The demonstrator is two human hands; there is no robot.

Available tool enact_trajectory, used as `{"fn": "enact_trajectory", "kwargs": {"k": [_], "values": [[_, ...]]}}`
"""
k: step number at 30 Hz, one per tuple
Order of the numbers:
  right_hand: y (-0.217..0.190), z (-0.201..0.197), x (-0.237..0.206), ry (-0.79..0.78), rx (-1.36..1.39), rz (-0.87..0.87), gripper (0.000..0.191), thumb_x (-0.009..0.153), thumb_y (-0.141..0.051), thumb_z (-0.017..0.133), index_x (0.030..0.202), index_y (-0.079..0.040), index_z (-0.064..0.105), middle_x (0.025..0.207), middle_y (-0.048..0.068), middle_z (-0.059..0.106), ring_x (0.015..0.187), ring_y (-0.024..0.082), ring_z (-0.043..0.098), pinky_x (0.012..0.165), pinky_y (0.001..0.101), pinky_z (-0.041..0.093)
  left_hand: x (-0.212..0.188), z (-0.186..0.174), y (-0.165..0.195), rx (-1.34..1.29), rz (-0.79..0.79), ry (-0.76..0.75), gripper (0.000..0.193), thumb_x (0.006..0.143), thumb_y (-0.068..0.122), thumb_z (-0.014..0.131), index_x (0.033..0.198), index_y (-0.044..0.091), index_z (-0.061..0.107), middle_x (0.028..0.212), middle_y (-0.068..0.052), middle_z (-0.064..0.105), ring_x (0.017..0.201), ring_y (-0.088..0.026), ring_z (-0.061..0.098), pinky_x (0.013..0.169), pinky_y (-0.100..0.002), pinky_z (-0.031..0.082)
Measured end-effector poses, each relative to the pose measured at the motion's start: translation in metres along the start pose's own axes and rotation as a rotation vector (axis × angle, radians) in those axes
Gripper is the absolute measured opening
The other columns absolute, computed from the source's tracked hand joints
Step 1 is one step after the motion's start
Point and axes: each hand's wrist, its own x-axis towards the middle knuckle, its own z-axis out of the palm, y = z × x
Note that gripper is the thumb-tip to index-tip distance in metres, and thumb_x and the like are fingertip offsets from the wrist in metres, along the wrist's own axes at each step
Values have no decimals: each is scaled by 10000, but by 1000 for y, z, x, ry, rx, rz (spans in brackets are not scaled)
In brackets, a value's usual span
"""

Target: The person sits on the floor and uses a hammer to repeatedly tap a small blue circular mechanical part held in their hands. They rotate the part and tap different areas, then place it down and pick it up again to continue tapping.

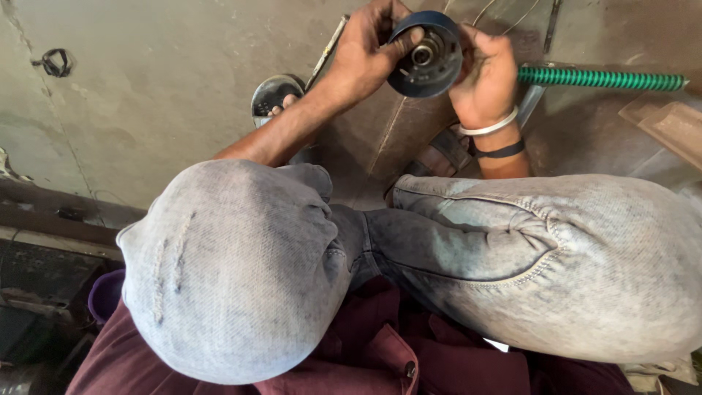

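A round dark metal pulley-like part (426, 55) with a shiny hub in its middle is held up above the floor between both hands. My left hand (365, 45) grips its left rim, thumb lying across the face. My right hand (488, 73) cups its right side; that wrist wears a silver bangle and a black band. Both hands are grimy. My knees in faded grey jeans fill the lower part of the view.
A green spiral-wrapped hose or rod (599, 79) lies on the floor to the right. A round metal disc (274, 95) sits behind my left forearm, a thin rod (327, 51) beside it. Concrete floor (161, 80), wooden pieces (669, 124) far right, a purple container (106, 292) lower left.
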Motion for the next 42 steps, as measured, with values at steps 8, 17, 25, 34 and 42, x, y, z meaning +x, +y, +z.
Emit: {"fn": "enact_trajectory", "kwargs": {"k": [8, 17, 25, 34, 42], "values": [[2, -30, 14, -353, -143, 139, 350, 1008, -58, 573, 1330, 53, 653, 1175, 143, 725, 1028, 185, 724, 956, 285, 590, -2, -4, 6, 0, -94, -176, 158, 1047, 79, 751, 1045, 27, 601, 925, -7, 667, 854, -72, 647, 764, -243, 564], [-3, -14, 5, -193, 21, 174, 371, 950, -214, 638, 1191, 67, 657, 1143, 167, 727, 1052, 239, 720, 995, 350, 589, 1, -1, 7, -16, -157, -86, 146, 987, 28, 740, 1010, 36, 597, 883, -23, 713, 813, -87, 708, 717, -256, 595], [-18, 19, -19, -290, -658, -189, 465, 970, -265, 736, 1283, 66, 644, 1197, 83, 703, 1070, 135, 668, 1000, 259, 537, -1, 0, 17, 289, 45, -7, 133, 947, 5, 760, 1000, 22, 640, 850, -60, 702, 773, -129, 707, 681, -295, 578], [-4, 35, -10, -149, -1156, -441, 182, 1081, -117, 689, 1182, 34, 677, 1053, 37, 709, 983, 94, 638, 906, 260, 535, -4, 5, 32, 475, 130, 86, 164, 883, 20, 791, 973, 10, 653, 805, -126, 729, 738, -210, 764, 668, -339, 590], [1, 38, -9, -89, -1147, -440, 101, 1096, -44, 670, 1150, 38, 691, 960, 25, 681, 888, 93, 603, 810, 257, 503, -6, 6, 30, 528, 193, 94, 204, 858, -2, 781, 1009, 10, 644, 849, -167, 721, 804, -316, 764, 706, -388, 589]]}}
